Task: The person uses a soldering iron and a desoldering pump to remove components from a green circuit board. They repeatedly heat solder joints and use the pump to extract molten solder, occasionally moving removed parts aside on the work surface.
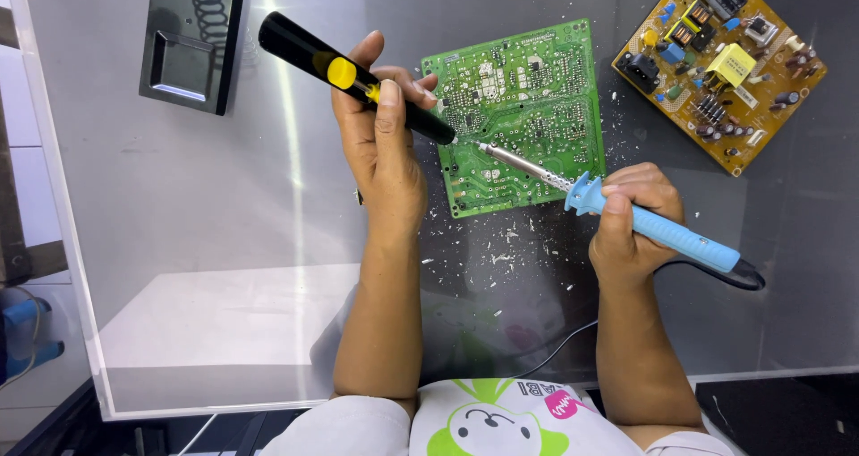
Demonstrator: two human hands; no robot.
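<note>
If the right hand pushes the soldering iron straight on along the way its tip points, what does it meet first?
The right hand aims the blue soldering iron up-left. Its tip already lies over the green circuit board; straight on, it would probably meet the black desoldering pump tip in the left hand, though depth is unclear.

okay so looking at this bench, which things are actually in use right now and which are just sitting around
In use:
left hand holding the black desoldering pump
right hand holding the blue soldering iron
green circuit board, both tips on it

Lying about:
yellow circuit board, top right
black iron stand, top left
solder flecks on the table
</note>
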